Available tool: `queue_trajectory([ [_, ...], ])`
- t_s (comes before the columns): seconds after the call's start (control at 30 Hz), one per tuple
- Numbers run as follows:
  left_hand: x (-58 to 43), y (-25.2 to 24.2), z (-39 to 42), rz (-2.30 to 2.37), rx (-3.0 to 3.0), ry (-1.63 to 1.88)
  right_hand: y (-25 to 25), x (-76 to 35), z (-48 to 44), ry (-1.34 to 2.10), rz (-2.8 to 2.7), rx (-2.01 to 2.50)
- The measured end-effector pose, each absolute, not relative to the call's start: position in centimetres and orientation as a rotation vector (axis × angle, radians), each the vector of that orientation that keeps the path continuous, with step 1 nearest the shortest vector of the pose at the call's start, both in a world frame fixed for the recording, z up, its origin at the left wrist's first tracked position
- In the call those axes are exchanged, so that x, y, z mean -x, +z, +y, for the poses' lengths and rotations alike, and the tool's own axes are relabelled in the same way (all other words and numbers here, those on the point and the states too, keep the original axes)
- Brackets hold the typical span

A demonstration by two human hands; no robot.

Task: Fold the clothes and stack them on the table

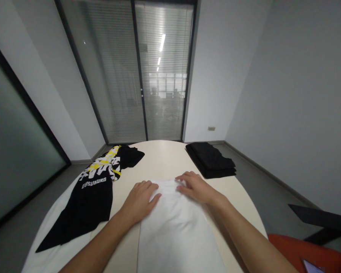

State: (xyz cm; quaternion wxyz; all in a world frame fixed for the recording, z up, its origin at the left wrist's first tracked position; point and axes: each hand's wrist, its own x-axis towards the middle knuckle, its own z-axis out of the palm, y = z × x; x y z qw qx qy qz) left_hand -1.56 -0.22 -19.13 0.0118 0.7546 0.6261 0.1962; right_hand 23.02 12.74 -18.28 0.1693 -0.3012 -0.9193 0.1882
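A white garment (pixel 176 231) with a gathered band at its far end, which looks like trousers, lies lengthwise on the table in front of me. Creases run across its middle, and the near end passes out of view. My left hand (pixel 140 199) rests at the left corner of the band, thumb apart from the fingers. At the opposite corner lies my right hand (pixel 197 187), its fingers spread on the fabric and table. Neither hand visibly grips the cloth.
On the left side of the round table (pixel 159 159) lies a black T-shirt (pixel 88 201) with a yellow-and-white pattern, over white cloth (pixel 62 258). Folded black garments (pixel 210 159) are stacked at the back right. A red chair (pixel 295 250) stands at the right edge.
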Motion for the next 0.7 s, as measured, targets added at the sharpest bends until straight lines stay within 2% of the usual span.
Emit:
queue_trajectory([
  [0.1, 2.6, -20.7, 0.8, 2.078, -2.279, 0.792, -19.2, -22.0, 13.3, 0.400, -2.508, 0.910],
  [0.27, 4.4, -23.1, 2.0, 2.069, -2.122, 0.884, -20.0, -21.7, 13.7, 0.489, -2.503, 0.896],
  [0.43, 4.0, -21.9, 2.0, 1.907, -2.190, 0.976, -19.9, -21.7, 13.5, 0.536, -2.467, 0.927],
  [0.7, 3.2, -20.6, 1.3, 1.754, -2.386, 0.891, -19.4, -22.2, 13.6, 0.596, -2.476, 0.931],
])
